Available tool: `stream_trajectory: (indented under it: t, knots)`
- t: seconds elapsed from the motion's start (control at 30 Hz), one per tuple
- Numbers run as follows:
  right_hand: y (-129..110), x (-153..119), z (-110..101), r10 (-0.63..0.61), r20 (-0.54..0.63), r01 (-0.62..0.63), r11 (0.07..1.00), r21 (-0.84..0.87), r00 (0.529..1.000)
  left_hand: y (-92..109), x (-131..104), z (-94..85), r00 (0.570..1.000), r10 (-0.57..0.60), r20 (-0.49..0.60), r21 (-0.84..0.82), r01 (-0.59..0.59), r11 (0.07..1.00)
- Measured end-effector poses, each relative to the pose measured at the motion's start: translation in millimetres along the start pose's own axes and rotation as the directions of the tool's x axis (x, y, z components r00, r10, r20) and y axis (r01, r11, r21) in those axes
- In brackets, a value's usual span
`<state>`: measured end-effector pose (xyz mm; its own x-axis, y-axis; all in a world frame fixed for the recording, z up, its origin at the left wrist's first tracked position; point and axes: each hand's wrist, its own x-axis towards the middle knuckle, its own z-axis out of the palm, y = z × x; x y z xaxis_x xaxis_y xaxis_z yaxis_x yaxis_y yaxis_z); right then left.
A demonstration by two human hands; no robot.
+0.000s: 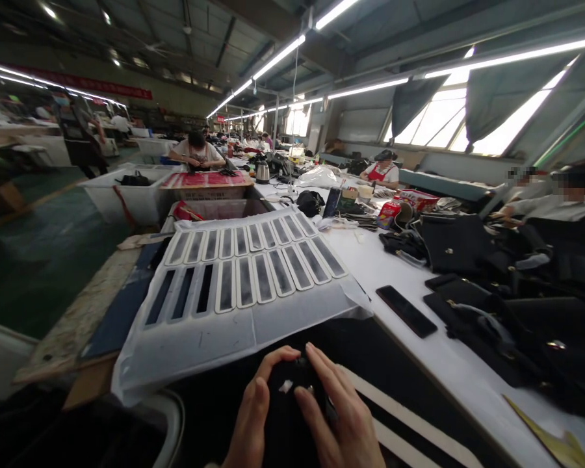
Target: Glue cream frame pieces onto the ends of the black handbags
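Observation:
At the bottom centre, my left hand [254,406] and my right hand [344,409] close round a black bag [288,429] from both sides. A small shiny metal fitting shows on its dark face. The fingertips of both hands nearly meet at its far edge, and my right thumb presses on its front. Its lower part runs out of view. Just beyond the hands lies a white sheet [273,318] bearing two rows of dark strips [246,281], most with pale rims. Beside my right hand, pale bands [409,422] cross a black surface.
Black bags [541,325] with metal clasps pile up on the white table [370,273] at right, near a phone [406,311]. A bin [173,429] stands lower left. Farther off are a kettle [262,170], a white tub [127,195] and several seated people.

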<state>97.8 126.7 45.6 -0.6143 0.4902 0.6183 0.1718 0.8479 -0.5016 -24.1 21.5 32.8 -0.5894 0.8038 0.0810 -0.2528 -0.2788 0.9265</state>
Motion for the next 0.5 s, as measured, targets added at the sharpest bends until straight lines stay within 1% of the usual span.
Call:
stream_trajectory:
  t: [0.03,0.1,0.2,0.23,0.3,0.4,0.5]
  knots:
    - [0.4,3.7,-0.4,-0.056,0.003,0.056,0.998,-0.008,0.998,-0.7,0.2,0.1,1.000,0.005,-0.010,0.015,-0.005,1.000]
    - [-0.1,6.0,2.4,-0.089,-0.043,0.089,0.996,0.012,0.995,-1.5,1.0,-0.1,1.000,0.017,-0.026,0.042,-0.016,0.999]
    - [-2.6,2.8,8.9,-0.038,-0.123,0.051,0.994,0.102,0.992,-2.3,2.0,0.0,0.997,0.061,-0.040,0.082,-0.058,0.995]
    - [-3.5,1.5,10.2,-0.012,-0.141,0.029,0.992,0.122,0.990,-2.5,2.3,0.2,0.997,0.072,-0.041,0.090,-0.068,0.994]
    - [-4.8,-0.1,10.8,0.002,-0.157,0.020,0.990,0.138,0.988,-2.2,2.6,1.2,0.996,0.081,-0.032,0.093,-0.078,0.993]
    - [-6.0,-2.4,8.5,-0.035,-0.171,0.063,0.985,0.163,0.985,-0.6,3.1,2.4,0.999,0.053,0.005,0.057,-0.053,0.997]
    - [-9.2,-7.6,6.3,-0.054,-0.188,0.089,0.979,0.183,0.981,-0.9,3.9,1.8,1.000,-0.002,0.014,0.050,0.001,0.999]
